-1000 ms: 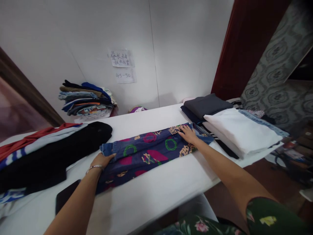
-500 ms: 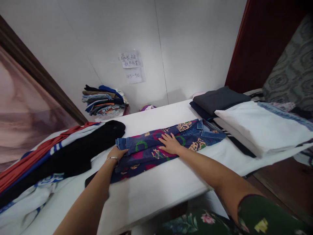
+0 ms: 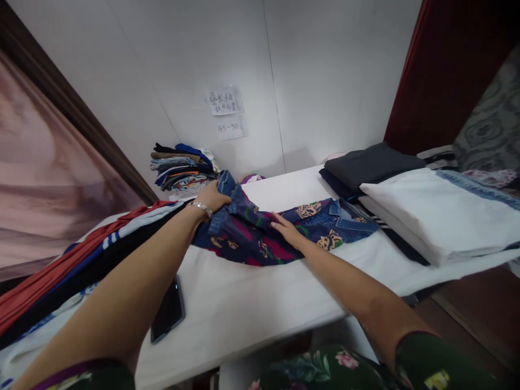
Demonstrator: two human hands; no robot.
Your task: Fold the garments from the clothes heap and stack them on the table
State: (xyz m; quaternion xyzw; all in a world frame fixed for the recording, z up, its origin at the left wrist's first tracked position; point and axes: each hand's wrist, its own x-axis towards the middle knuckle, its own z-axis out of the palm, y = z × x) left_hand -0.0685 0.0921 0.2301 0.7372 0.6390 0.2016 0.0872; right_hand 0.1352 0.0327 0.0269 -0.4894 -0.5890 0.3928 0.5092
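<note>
A patterned denim jacket (image 3: 280, 246) lies lengthwise on the white table, its collar to the right and its hem end raised off the surface. My left hand (image 3: 213, 197) is closed around the hem band at the left, thumb on top. On the middle of the jacket rests my right hand (image 3: 286, 230), its fingers stretched out flat against the cloth. The fabric between the two hands is bent upward and creased.
A phone (image 3: 168, 311) lies by my left forearm. Several garments (image 3: 117, 227) are heaped at the left. Folded clothes stand in a back-left stack (image 3: 182, 168); white folded cloth (image 3: 439, 211) and a dark grey garment (image 3: 371, 165) lie right. Paper signs (image 3: 227, 114) hang on the wall.
My left hand has lifted the jacket's hem end up and to the right, bending it. The phone has come into view from under it. My right hand stays on the middle.
</note>
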